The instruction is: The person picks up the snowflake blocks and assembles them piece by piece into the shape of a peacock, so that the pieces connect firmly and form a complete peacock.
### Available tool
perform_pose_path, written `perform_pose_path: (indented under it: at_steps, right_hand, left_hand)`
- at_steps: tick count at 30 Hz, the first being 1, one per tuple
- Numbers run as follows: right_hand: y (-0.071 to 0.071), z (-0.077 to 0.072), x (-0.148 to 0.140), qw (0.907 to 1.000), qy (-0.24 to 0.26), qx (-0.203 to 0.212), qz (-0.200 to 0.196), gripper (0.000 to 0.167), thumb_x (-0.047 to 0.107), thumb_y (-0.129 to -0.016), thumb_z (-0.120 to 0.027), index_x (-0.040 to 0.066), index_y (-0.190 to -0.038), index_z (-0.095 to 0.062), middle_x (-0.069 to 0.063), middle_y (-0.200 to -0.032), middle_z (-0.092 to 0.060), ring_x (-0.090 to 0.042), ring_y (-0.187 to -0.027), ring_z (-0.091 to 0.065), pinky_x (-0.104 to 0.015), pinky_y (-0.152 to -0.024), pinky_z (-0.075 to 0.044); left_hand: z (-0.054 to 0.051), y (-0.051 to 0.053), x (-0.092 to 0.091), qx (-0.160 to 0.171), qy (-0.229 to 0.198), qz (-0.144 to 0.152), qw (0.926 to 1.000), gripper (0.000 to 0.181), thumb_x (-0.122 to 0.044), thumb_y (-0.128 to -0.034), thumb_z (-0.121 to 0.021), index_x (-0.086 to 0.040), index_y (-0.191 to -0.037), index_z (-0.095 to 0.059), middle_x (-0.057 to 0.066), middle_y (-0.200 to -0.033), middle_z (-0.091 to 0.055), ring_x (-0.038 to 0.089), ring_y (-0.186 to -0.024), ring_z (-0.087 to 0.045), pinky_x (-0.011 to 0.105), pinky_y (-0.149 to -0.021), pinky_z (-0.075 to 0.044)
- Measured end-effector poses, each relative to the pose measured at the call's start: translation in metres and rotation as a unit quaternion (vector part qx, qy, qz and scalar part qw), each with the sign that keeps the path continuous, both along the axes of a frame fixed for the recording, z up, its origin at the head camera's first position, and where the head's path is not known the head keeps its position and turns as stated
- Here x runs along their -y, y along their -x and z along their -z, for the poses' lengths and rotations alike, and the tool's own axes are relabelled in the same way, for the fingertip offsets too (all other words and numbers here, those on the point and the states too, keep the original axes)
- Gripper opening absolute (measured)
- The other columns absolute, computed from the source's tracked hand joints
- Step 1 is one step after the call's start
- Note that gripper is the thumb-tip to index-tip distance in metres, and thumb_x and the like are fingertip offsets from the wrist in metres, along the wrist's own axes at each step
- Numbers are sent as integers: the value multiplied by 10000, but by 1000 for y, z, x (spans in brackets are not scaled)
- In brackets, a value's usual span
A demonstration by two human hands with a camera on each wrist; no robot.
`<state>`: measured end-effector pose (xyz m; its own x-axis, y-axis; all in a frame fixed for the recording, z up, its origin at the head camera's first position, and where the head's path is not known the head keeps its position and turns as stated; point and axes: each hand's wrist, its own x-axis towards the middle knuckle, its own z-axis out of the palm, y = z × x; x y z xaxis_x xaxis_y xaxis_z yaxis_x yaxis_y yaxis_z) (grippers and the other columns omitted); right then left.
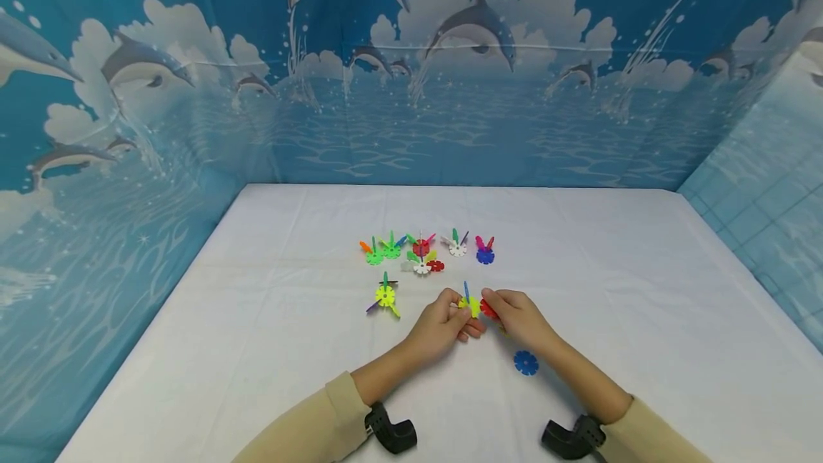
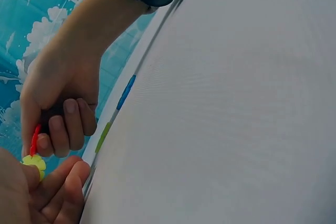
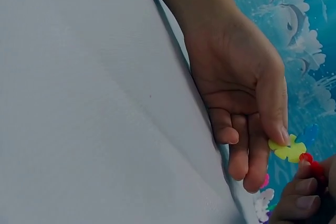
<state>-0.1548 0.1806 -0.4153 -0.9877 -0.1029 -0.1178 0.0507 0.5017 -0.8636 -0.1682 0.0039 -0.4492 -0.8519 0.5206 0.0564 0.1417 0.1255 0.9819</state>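
My left hand (image 1: 442, 321) pinches a yellow notched plastic disc (image 1: 472, 306) between thumb and index finger, its other fingers loosely spread below. A blue disc (image 1: 466, 293) stands up from the yellow one's edge. From the right, my right hand (image 1: 522, 318) pinches a red notched disc (image 1: 488, 309), which meets the yellow disc's rim in the right wrist view; how far it is slotted in I cannot tell. Flat on the table near my right forearm lies a loose blue disc (image 1: 526, 363). A yellow-green disc (image 2: 103, 137) lies beneath the right hand, mostly hidden in the head view.
Beyond the hands, several joined disc clusters stand in a group, among them a green one (image 1: 391, 247), a white one (image 1: 457, 246) and a blue-and-pink one (image 1: 485, 253). Closer, left of my left hand, sits a yellow cluster (image 1: 385, 296). White cloth covers the table (image 1: 257, 349).
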Motion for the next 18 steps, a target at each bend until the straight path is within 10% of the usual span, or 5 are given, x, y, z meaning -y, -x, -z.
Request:
perform_pose_path:
  at_steps: [18]
  right_hand:
    - [-7, 2, 24, 9887, -1158, -921, 225, 441, 186, -1045, -399, 107, -611, -395, 21, -549, -325, -120, -511, -301, -248, -495, -269]
  left_hand:
    - [2, -2, 2, -1363, 491, -270, 9891, 157, -13, -974, -561, 23, -846, -645, 81, -734, -697, 50, -644, -626, 175, -620, -515]
